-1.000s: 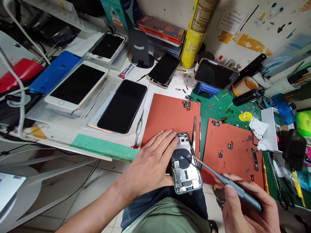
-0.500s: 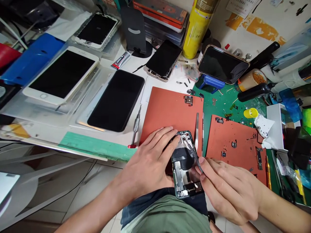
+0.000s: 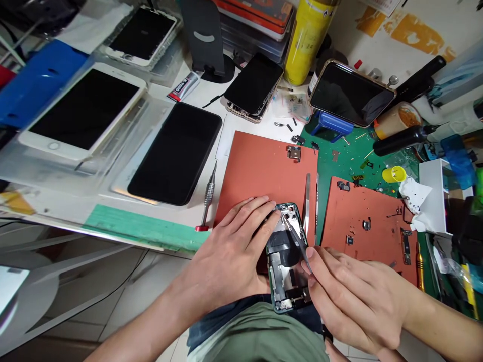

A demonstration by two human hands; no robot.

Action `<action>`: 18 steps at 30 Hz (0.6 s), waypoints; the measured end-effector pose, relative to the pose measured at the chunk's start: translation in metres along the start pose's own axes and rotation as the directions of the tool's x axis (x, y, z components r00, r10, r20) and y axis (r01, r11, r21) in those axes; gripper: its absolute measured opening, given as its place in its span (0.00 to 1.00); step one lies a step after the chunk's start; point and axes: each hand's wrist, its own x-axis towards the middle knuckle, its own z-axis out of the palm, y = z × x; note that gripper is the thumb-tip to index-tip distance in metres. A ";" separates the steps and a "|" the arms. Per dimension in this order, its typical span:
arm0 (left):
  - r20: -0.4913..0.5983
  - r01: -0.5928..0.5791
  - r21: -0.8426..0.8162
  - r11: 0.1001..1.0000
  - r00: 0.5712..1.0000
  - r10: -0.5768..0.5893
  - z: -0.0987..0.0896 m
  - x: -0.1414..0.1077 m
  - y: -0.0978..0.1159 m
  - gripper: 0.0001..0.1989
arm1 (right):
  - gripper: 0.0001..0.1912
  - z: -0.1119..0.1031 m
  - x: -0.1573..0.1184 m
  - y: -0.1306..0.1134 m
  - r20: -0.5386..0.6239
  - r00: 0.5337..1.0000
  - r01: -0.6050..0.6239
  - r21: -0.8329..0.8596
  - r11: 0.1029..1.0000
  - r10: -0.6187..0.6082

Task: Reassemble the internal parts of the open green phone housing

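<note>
An opened phone housing point(image 3: 278, 276) with bare metal plates and a dark round pad inside lies at the near edge of a red-brown mat point(image 3: 260, 166). My left hand point(image 3: 232, 251) grips its left edge, fingertips over the upper left corner. Between the thumb and fingers of my right hand point(image 3: 350, 296) are dark tweezers point(image 3: 299, 241), slanting up and left. Their tips meet the inside of the housing near the camera holes, close to my left fingertips. Whatever is at the tips is too small to make out.
Silver tweezers point(image 3: 307, 201) lie right of the housing, and a screwdriver point(image 3: 209, 198) left of the mat. A second mat point(image 3: 377, 216) carries small phone parts. Several phones surround the work, including a black one point(image 3: 177, 153). A yellow can point(image 3: 307, 45) stands behind.
The tweezers' tips have shifted slightly left inside the housing, and my right hand has moved a little left with them. My left hand stays in place. The view has tilted slightly.
</note>
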 end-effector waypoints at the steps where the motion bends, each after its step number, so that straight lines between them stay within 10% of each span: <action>1: 0.003 0.000 0.002 1.000 1.000 0.000 0.000 0.000 0.000 0.36 | 0.11 0.000 -0.001 0.001 -0.007 1.000 -0.009 0.022 1.000 0.009; 18: 0.005 -0.004 0.015 1.000 1.000 0.004 -0.003 0.001 0.000 0.32 | 0.14 -0.004 0.007 0.006 0.047 0.999 0.015 0.007 1.000 -0.015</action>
